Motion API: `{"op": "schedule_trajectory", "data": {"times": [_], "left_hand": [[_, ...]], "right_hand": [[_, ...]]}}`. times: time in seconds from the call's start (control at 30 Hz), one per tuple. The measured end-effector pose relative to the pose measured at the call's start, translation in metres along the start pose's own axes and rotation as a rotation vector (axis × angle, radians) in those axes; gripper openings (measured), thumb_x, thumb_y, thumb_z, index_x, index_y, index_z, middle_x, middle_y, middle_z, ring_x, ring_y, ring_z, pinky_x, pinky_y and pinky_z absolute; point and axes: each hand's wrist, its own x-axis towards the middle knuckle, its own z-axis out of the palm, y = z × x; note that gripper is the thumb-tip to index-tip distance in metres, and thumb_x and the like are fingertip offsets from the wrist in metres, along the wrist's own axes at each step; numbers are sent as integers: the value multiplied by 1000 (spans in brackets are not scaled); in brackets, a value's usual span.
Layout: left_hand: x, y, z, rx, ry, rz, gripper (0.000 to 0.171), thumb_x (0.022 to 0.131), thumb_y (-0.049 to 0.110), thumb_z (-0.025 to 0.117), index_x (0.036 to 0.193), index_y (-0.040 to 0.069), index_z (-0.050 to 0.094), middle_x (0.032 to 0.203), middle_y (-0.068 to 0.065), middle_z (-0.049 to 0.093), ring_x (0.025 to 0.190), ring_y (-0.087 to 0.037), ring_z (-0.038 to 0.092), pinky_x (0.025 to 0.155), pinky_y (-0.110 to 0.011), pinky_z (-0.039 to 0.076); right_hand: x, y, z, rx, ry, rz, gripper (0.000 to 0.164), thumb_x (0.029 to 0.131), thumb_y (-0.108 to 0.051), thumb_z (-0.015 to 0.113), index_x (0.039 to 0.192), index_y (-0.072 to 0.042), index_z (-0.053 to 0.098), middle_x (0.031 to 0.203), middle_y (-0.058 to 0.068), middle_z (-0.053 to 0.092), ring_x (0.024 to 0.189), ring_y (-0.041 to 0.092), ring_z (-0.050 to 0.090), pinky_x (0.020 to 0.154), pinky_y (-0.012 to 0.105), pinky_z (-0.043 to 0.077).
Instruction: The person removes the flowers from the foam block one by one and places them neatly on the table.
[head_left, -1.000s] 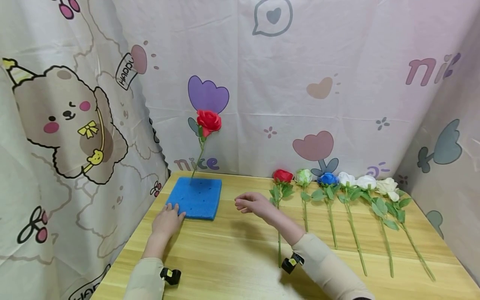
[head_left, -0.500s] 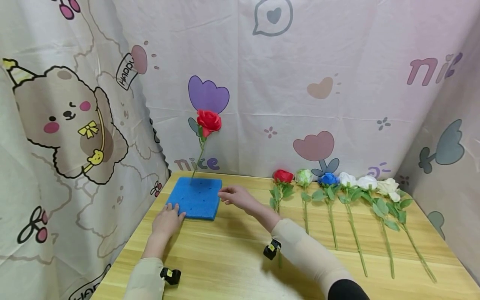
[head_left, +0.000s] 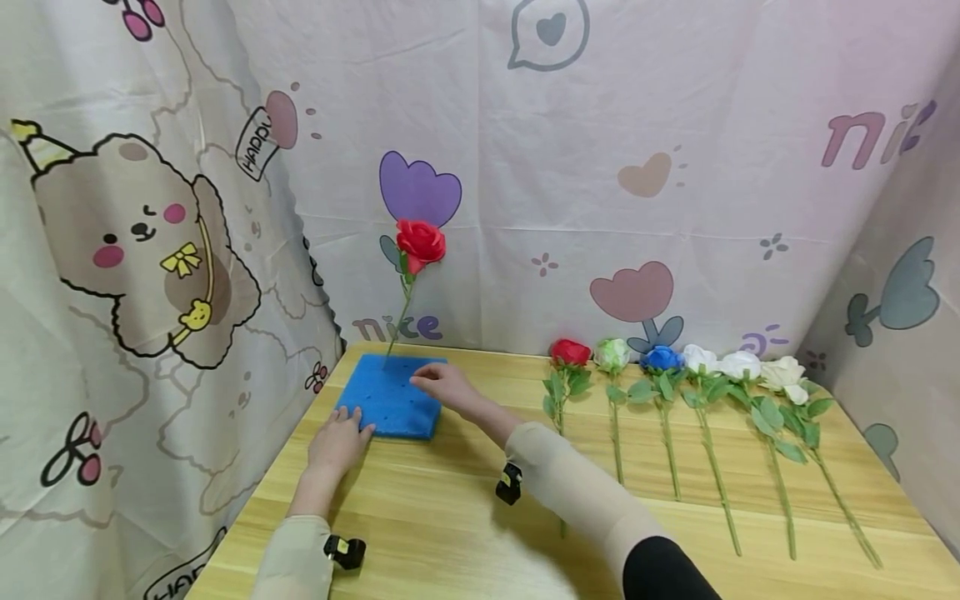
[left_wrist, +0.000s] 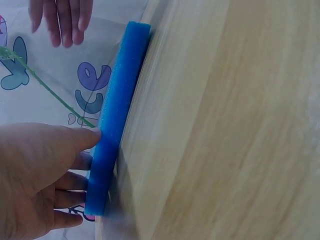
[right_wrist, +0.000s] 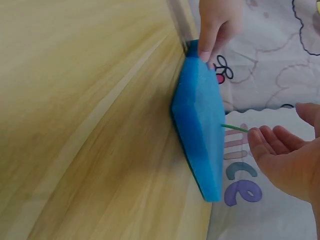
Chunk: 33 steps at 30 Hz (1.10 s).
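Observation:
A blue foam block dotted with small dark holes lies at the table's back left. One artificial red rose stands in it, its thin green stem tilted to the right. My left hand rests on the block's near left corner, thumb and fingers on the top face. My right hand is over the block's right part, fingers loosely bent with nothing between them. In the left wrist view that hand hangs above the foam, apart from the stem; in the right wrist view its fingertips overlap the stem.
On the right of the wooden table lies a row of artificial roses: a red one, a green-white one, a blue one and several white ones. A printed curtain closes off the back and sides.
My right hand has moved left, from the table beside the foam block to above its right part. The left hand and the standing red rose have stayed put.

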Motion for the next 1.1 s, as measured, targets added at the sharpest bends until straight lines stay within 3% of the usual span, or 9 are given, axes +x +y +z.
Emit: {"op": "schedule_trajectory", "data": {"times": [0.17,0.33,0.77,1.1], "left_hand": [[1,-1,-1,-12,-4,-14,58,101,32,50,143,-8,42,148,-36,35,138,-51,33,114,-59,32],[0,-3,-3,-17,0,-20,58,101,32,50,143,-8,42,148,-37,34,138,-52,32,114,-60,32],[-2,-2,-6,-11,19,-14,57,101,30,50,142,-9,43,148,-36,36,138,-51,35,114,-58,33],[-4,3,-3,-19,28,-6,57,101,31,52,141,-9,44,147,-36,37,138,-50,36,112,-58,35]], "right_hand": [[16,-1,10,-58,63,-10,37,96,-35,61,120,-7,67,115,8,69,99,20,63,84,30,57],[32,0,20,-75,118,-3,39,96,-36,62,121,-7,67,118,9,68,102,19,63,91,33,56],[66,3,35,159,202,60,50,94,-37,65,133,-7,59,130,10,65,121,25,60,105,40,50],[78,10,45,235,204,84,54,93,-36,66,137,-7,56,134,11,62,127,26,58,108,43,47]]}}
